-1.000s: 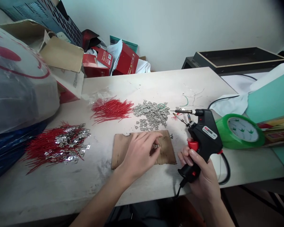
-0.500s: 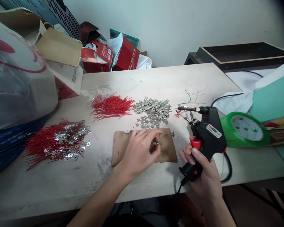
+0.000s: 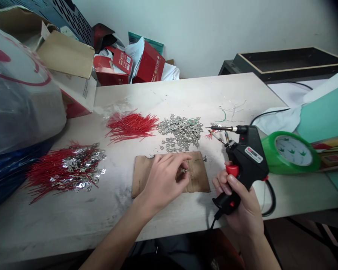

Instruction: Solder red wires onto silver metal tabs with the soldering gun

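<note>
over flat brown cardboard point(image 3: 198, 178), the left grip point(image 3: 163, 170) pinches a silvery metal piece point(image 3: 183, 170). the right grip point(image 3: 243, 208) clasps a black pistol-shaped soldering gun point(image 3: 248, 159).

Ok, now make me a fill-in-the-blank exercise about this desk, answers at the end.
The black soldering gun is in the person's ____ hand.
The cardboard under the left hand is ____.
The roll of tape beside the gun is ____.
The bunch of wires just left of the metal pieces is ____.

Missing words: right; brown; green; red.
</note>
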The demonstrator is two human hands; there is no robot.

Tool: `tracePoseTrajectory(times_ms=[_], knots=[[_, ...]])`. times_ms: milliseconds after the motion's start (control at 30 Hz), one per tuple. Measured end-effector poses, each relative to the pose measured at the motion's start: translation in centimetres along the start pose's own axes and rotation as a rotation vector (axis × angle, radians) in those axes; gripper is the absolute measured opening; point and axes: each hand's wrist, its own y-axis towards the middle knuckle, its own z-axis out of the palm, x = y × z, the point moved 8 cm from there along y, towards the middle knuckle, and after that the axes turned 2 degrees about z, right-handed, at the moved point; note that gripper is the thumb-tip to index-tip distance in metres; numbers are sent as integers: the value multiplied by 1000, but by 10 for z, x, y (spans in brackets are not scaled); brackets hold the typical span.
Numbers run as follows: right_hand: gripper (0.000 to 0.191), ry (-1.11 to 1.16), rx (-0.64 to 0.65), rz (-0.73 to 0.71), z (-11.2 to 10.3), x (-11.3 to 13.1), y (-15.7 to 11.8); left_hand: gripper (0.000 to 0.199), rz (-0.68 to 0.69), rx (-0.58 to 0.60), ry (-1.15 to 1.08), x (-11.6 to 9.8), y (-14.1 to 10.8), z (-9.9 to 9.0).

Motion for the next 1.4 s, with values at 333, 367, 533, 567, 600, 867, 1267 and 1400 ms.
tracePoseTrajectory(times_ms=[333, 367, 533, 567, 600, 867, 1267, 1400], knots=[[23, 10, 36, -8, -3, -1, 1, 33, -6, -3, 4, 0, -1, -2], [22, 10, 42, -7, -3, -1, 1, 34, -7, 1, 3, 0, -1, -2], [21, 13, 52, -12, -5, -1, 0, 34, -17, -3, 14, 2, -1, -5], [21, 14, 52, -14, -5, 0, 0, 34, -17, -4, 16, 2, -1, -5], [22, 15, 52, -14, -5, 0, 0, 34, -16, -3, 17, 3, -1, -5], [23, 13, 53, -10, -4, -2, 2, 37, -13, 9, 40, 4, -2, -7], [21, 4, 49, -8, -5, -1, 0, 38, -24, 12, 68, 4, -3, -10], [21, 2, 57, -8, -4, -1, 1, 37, -29, 22, 68, 4, -4, -11]])
